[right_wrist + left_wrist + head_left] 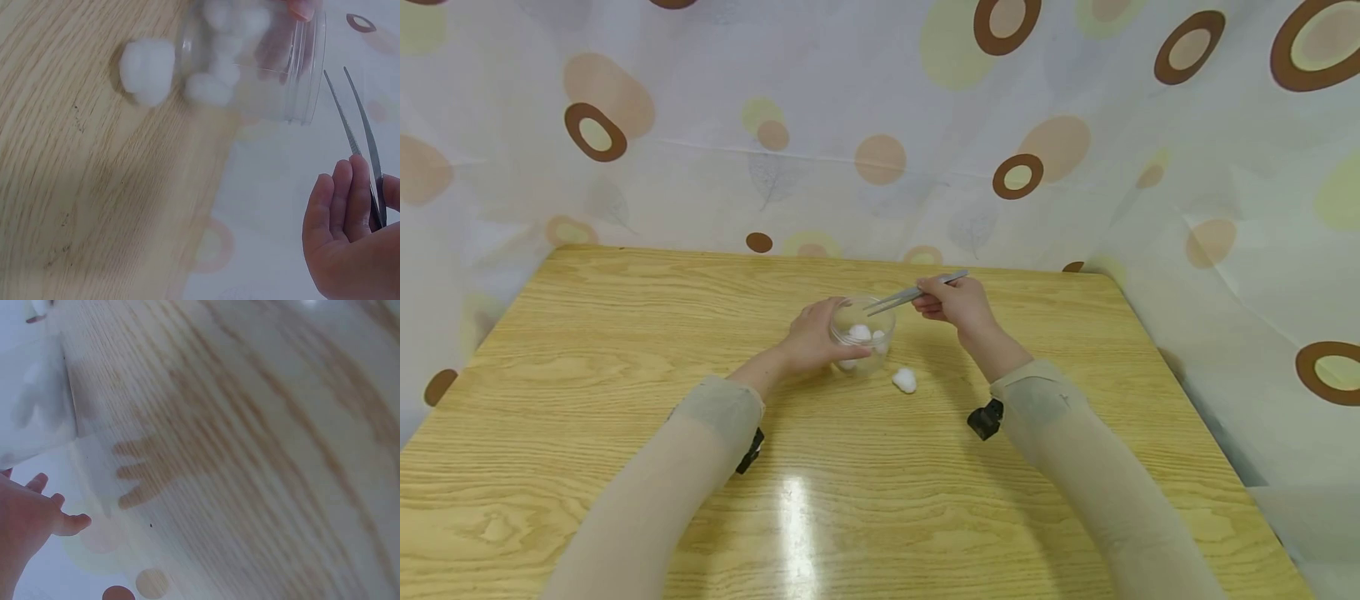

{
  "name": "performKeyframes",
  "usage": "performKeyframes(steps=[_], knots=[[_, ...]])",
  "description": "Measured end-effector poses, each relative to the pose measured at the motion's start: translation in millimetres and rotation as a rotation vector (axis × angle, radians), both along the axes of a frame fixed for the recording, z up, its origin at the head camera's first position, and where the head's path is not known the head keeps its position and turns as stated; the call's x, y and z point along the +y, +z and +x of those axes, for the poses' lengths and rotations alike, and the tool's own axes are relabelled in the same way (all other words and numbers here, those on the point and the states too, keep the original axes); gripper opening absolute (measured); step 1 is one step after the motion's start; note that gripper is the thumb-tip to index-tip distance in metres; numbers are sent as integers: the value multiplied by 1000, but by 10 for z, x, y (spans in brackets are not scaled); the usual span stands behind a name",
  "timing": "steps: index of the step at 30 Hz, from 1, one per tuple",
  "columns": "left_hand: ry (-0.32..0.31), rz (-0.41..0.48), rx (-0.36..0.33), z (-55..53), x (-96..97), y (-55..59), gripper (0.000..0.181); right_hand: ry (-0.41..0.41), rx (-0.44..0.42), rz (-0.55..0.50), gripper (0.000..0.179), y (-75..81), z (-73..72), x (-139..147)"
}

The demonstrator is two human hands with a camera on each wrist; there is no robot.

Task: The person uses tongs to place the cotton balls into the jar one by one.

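Observation:
My left hand (808,340) holds a clear plastic jar (882,348), thumb across its near side and fingers behind. Several white cotton balls (859,332) lie in the bottom of the jar. A single cotton ball (905,381) rests on the table just in front of it, to the right. Metal tweezers (912,294) are pinched in my right hand (958,307), their tips over the jar's open mouth. In the right wrist view the tips of the tweezers (369,128) stand apart with nothing between them, just beyond the rim of the jar (265,94).
The wooden table (625,350) stretches around the jar on all sides. Behind it hangs a pale curtain (820,192) with brown and yellow circles, which also runs along the right side. Each forearm wears a sleeve and a small black wrist camera (986,419).

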State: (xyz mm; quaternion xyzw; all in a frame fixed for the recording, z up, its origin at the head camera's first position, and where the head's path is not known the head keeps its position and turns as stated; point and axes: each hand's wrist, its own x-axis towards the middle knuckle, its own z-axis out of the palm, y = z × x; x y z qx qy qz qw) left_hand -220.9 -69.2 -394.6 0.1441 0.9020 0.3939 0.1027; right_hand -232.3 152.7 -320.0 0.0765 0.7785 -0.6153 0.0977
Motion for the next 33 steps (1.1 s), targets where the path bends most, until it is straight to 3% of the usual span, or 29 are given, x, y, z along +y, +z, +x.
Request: performKeyframes(steps=[6, 15, 33], knots=[[-13, 0, 4, 12, -14, 12, 88, -4, 13, 10, 21, 23, 16, 103], [-15, -12, 9, 19, -47, 29, 89, 5, 7, 46, 28, 23, 68, 366], [-21, -18, 5, 51, -153, 45, 89, 87, -25, 228, 41, -192, 203, 693]])
